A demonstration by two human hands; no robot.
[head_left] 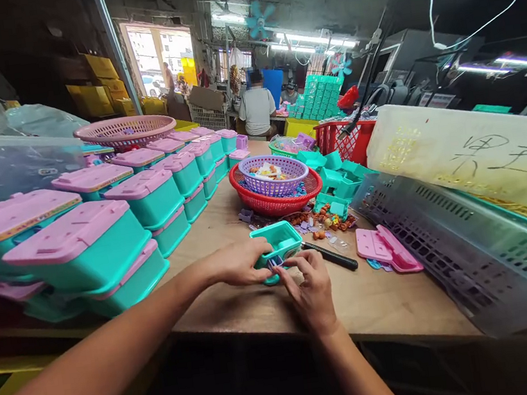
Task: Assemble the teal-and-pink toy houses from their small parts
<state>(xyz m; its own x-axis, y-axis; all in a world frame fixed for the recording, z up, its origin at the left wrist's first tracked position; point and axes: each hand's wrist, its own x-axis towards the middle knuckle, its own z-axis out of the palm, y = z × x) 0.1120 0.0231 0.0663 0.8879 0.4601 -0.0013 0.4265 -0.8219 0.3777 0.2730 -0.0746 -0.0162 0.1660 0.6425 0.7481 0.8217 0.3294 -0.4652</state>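
A small teal plastic box stands tilted on the table in front of me, its open top facing up and away. My left hand grips the box's left side, fingers bent over its near wall. With thumb and fingertips, my right hand pinches a small purple-blue plastic piece against the box's near side. The fingers partly hide this piece, so its exact shape is unclear. Just right of the box lies a black-handled tool, its far end hidden behind the box.
Stacked teal boxes with pink lids line the left. Behind my hands, a purple basket sits in a red basket. Loose brown pieces, pink lids and a clear crate are on the right. A person sits farther back.
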